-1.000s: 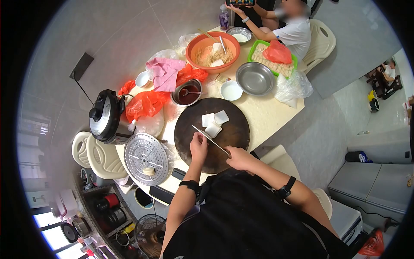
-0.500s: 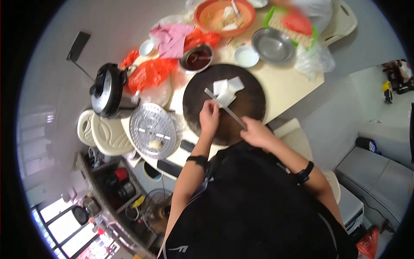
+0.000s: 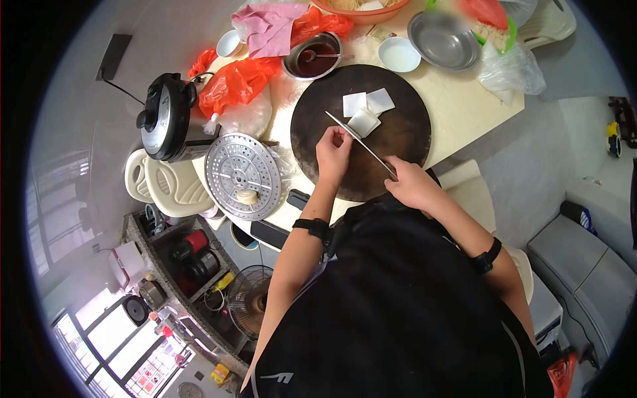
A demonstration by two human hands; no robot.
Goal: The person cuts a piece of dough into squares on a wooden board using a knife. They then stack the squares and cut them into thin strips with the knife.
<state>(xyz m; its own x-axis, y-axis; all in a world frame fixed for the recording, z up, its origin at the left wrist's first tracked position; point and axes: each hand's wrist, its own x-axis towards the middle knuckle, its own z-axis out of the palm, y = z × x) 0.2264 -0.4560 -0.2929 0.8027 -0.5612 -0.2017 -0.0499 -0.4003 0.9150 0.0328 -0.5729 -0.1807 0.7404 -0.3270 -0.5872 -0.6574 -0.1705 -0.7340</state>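
My right hand (image 3: 415, 182) is closed around the near end of a long, thin knife (image 3: 371, 150), seen almost edge-on. Its blade slants up and left across the dark round board (image 3: 398, 159). Close to the blade's left side, my left hand (image 3: 334, 152) has its thumb and fingers pinched together; what they hold is hidden. Just beyond the blade lies a small stack of white square wrappers (image 3: 364, 122). Two more piles, a left wrapper pile (image 3: 354, 104) and a right wrapper pile (image 3: 380, 101), sit behind it, touching or overlapping.
Behind the board stand a metal bowl of dark sauce (image 3: 318, 56), a white bowl (image 3: 399, 54) and a wide metal basin (image 3: 443, 41). A perforated steamer plate (image 3: 242, 174) bearing one pale piece lies left, near a pressure cooker (image 3: 169, 116). Red plastic bags (image 3: 239, 86) lie beyond.
The view has tilted down, so the table items sit higher. The knife now looks thinner, turned more on edge. Both hands stay at the wrappers, and the right still grips the knife.
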